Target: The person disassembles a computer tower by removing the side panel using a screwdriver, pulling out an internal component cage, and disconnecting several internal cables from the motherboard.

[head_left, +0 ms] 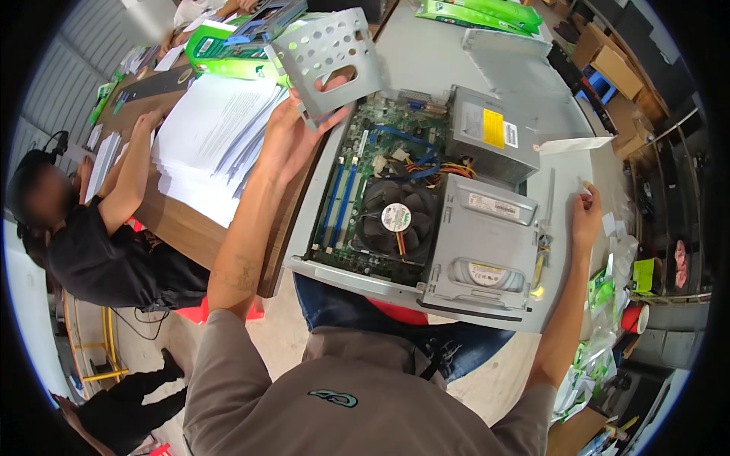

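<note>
My left hand (293, 140) is raised over the far left corner of an open desktop computer (298, 228). It grips a grey metal bracket (334, 61) with round holes and a rectangular cutout; fingers show through and below it. On the right, my right hand (585, 216) rests low beside the computer, index finger stretched forward and the others loosely bent, with nothing visible in it. Inside the case are a green motherboard (365, 148), a black cooling fan (395, 216), a power supply (490, 129) with a yellow label, and a silver drive cage (483, 239).
A tall stack of printed paper (209, 137) stands on the brown table to the left. Green packages (228, 53) lie behind it, and a metal cover panel (506, 64) is at the back. A white strip (574, 144) lies right of the power supply. A co-worker (114, 235) sits at the left.
</note>
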A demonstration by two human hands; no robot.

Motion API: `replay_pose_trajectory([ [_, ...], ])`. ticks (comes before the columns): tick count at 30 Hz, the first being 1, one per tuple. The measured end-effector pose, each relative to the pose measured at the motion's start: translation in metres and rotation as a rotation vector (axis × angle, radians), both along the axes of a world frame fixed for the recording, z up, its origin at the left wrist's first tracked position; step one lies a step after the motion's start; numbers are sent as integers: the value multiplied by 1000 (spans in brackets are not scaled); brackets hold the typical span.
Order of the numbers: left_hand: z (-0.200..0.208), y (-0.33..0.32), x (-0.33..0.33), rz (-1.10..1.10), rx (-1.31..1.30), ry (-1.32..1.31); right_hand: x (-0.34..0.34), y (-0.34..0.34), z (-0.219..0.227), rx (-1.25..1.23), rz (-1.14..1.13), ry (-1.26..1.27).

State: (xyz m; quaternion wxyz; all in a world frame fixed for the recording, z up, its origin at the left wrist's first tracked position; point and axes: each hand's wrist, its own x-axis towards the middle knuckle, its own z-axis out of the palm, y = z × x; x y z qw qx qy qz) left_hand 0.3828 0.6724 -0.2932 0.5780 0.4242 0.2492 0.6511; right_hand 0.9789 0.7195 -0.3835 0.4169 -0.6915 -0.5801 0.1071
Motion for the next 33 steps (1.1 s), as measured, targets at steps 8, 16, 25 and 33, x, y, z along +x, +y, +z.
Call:
replay_pose_trajectory([
  [8,-6,9,6,174,-178,235,-13,-4,6,37,-7,3],
  [16,73,109,81,19,-126,558,-20,-8,10,80,-114,-189],
  [25,53,264,252,-34,-392,816,-41,-11,23,72,-116,-76],
  [33,23,322,267,-141,-144,1280,-41,-11,26,20,-168,-64],
])
